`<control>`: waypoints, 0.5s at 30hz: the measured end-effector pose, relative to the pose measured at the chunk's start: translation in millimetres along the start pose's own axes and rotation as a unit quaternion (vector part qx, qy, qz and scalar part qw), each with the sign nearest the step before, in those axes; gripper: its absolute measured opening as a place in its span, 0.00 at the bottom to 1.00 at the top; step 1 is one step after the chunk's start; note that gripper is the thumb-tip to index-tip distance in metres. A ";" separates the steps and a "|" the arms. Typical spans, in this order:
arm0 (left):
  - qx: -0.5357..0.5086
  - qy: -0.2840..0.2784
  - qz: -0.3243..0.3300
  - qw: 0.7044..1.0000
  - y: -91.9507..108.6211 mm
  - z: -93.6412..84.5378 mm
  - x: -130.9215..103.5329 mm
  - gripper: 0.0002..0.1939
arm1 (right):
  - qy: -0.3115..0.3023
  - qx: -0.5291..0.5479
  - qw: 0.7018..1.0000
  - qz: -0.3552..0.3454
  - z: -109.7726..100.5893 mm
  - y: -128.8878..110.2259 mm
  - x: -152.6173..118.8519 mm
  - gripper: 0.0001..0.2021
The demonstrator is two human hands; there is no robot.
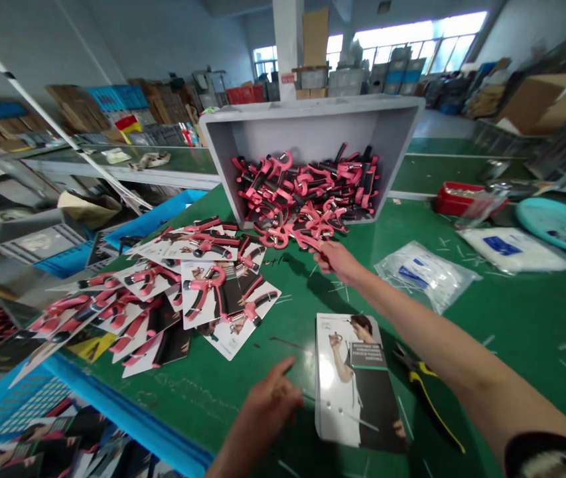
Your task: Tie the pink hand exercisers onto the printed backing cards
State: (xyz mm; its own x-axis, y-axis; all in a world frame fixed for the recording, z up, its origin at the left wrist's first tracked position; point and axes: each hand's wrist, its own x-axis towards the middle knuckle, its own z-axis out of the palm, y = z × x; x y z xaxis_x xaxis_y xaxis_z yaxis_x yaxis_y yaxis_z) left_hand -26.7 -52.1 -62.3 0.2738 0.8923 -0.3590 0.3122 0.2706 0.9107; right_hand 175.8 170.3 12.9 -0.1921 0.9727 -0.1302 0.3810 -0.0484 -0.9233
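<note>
My right hand [330,257] is closed on a pink and black hand grip [304,238] at the front of the pile by the grey bin's mouth. My left hand [275,393], slightly blurred, hovers over the green table [203,392] with its fingers apart, left of a stack of printed cards [357,385]. A few thin white ties lie on and around that stack. Pink and black hand grips [307,186] fill the lower part of the tipped grey bin [307,129]. Cards with hand grips attached [208,292] are heaped on the left.
Yellow-handled pliers [429,398] lie right of the card stack. Bags of white ties [426,275], a red box [462,198] and a turquoise tray [561,226] are at the right. A blue crate [128,425] stands below the table's left edge.
</note>
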 end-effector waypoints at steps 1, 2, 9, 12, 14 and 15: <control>-0.017 0.062 0.035 0.997 6.5 -6.6 2.2 0.30 | -0.018 0.027 0.999 0.000 0.3 2.7 -31.9 0.22; -0.025 0.116 0.080 0.990 13.1 -10.6 4.6 0.30 | -0.042 0.070 0.997 -0.003 3.7 6.4 -66.7 0.22; 0.033 0.144 0.175 0.973 33.1 27.2 -2.3 0.24 | -0.136 0.531 0.821 0.157 72.8 45.7 -266.9 0.21; 0.024 0.189 0.105 0.976 20.2 45.9 -11.5 0.20 | -0.157 0.457 0.863 0.147 71.1 66.3 -281.8 0.27; 0.022 0.209 0.090 0.974 11.1 47.7 -13.3 0.18 | -0.204 0.308 0.922 0.116 44.9 70.8 -274.1 0.27; 0.024 0.214 0.091 0.972 8.2 45.6 -13.2 0.17 | -0.201 0.221 0.950 0.093 25.3 67.8 -266.3 0.25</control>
State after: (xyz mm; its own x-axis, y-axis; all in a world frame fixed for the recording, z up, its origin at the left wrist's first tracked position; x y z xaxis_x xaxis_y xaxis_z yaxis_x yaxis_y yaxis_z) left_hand 13.7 -78.1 -59.4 -0.0717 0.9952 -0.0663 0.3397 0.0869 0.9365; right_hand 229.9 -97.8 -24.2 -0.5221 0.7771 -0.3514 0.0427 -0.3877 -0.9208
